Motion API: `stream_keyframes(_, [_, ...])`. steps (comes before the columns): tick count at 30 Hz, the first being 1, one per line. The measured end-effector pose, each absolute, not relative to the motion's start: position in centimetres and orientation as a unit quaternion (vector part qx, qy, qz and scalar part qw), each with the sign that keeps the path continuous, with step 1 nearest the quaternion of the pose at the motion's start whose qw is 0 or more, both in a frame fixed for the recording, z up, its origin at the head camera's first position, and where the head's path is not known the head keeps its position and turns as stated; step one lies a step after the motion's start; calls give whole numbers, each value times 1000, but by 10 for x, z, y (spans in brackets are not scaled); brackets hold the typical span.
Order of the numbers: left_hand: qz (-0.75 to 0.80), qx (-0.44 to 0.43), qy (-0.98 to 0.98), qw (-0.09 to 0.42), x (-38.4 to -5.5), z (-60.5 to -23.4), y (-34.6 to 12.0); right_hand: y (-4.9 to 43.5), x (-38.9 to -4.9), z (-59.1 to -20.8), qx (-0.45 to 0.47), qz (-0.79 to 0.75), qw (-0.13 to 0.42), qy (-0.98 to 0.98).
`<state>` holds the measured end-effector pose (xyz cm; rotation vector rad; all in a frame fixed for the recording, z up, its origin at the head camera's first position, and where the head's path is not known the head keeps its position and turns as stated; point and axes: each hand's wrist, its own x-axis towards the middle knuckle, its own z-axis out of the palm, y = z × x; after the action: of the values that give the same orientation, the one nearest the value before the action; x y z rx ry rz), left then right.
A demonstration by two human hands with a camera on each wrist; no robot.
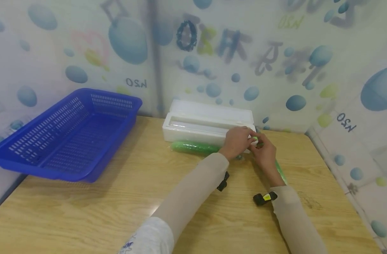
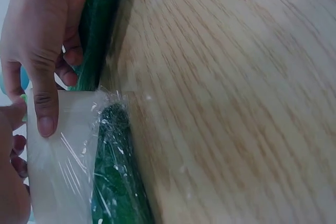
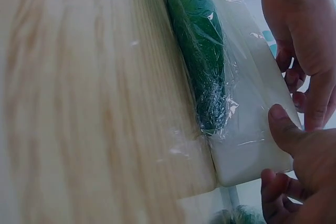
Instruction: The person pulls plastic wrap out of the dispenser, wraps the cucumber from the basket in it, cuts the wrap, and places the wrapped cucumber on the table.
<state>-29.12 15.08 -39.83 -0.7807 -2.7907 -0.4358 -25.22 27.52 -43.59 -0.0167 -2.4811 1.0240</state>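
A long white cling film box (image 1: pixel 193 134) lies near the back of the table, its lid (image 1: pixel 212 108) raised behind it and a pale roll inside. My left hand (image 1: pixel 237 141) is at the right end, its thumb and fingers at a small green piece (image 2: pixel 23 107). Around that end corner my right hand (image 1: pixel 265 151) grips, thumb pressed on the front face in the right wrist view. Along the box's front lies a film-wrapped cucumber (image 1: pixel 193 147). Another long green wrapped item (image 1: pixel 280 172) lies behind the right wrist, partly hidden.
A blue perforated basket (image 1: pixel 95 141) stands at the left of the wooden table (image 1: pixel 117 211). A patterned wall (image 1: pixel 212 63) rises close behind the box. Black wrist cameras sit under both forearms.
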Motion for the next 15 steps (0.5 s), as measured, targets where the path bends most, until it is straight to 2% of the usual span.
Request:
stream_keyframes(10, [-165, -247, -950, 94, -290, -395, 152, 274, -250, -435, 4, 367, 242, -898])
stream_keyframes(15, [-136, -278, -943, 122, -288, -395, 147, 275, -250, -435, 2, 364, 237, -901])
